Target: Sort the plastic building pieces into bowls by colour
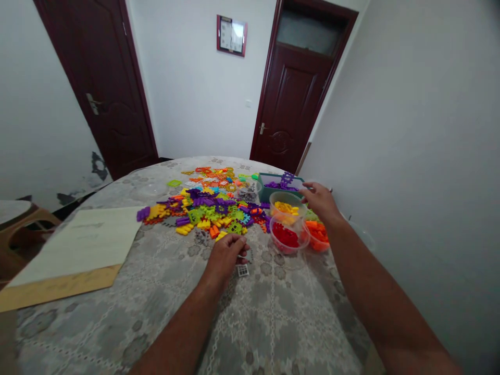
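Note:
My right hand (321, 202) is over the right end of a teal box (265, 194), fingers apart. Just left of its fingertips a purple toothed building piece (288, 178) stands tilted above other purple pieces (273, 185) in the box; a small gap shows between piece and fingers. My left hand (229, 250) rests low at the near edge of the mixed heap, fingers curled in; what they hold, if anything, is hidden. A small white window-shaped piece (242, 270) lies below its fingers. Yellow pieces (221, 236) lie just beyond it.
Clear round tubs hold yellow pieces (287, 209), red pieces (285, 235) and orange pieces (317, 230). A heap of mixed building pieces (211, 205) spreads across the mid-table. A pale board (84, 239) lies left on the patterned tablecloth (273, 323). A wall (422, 156) stands close right.

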Tool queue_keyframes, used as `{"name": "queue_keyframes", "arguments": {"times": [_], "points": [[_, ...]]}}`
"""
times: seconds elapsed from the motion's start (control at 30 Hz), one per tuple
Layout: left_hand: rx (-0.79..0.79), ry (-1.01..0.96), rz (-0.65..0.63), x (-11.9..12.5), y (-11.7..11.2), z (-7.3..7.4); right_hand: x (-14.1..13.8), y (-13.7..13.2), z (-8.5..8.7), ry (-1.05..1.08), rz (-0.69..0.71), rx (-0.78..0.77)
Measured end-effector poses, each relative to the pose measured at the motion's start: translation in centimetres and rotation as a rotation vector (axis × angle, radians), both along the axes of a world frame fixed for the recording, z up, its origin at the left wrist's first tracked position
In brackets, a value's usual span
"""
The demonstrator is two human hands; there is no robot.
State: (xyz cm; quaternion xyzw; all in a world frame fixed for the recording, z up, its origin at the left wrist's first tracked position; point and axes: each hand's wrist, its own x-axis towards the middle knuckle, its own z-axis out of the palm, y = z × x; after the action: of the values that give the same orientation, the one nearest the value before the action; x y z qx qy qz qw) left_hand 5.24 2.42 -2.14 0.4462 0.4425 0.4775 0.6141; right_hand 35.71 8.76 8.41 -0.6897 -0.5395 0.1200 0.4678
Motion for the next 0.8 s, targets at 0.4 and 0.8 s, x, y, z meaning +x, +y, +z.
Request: {"name": "queue_keyframes", "arguments": {"times": [0.4,0.8], "points": [[0.089,0.086,0.116,0.2,0.3,-0.8,-8.1,-11.6,-9.8,-0.847,0.320,0.000],[0.146,0.134,0.257,-0.5,0.7,-0.5,-6.6,-11.0,-13.0,-1.000,0.251,0.183]]}}
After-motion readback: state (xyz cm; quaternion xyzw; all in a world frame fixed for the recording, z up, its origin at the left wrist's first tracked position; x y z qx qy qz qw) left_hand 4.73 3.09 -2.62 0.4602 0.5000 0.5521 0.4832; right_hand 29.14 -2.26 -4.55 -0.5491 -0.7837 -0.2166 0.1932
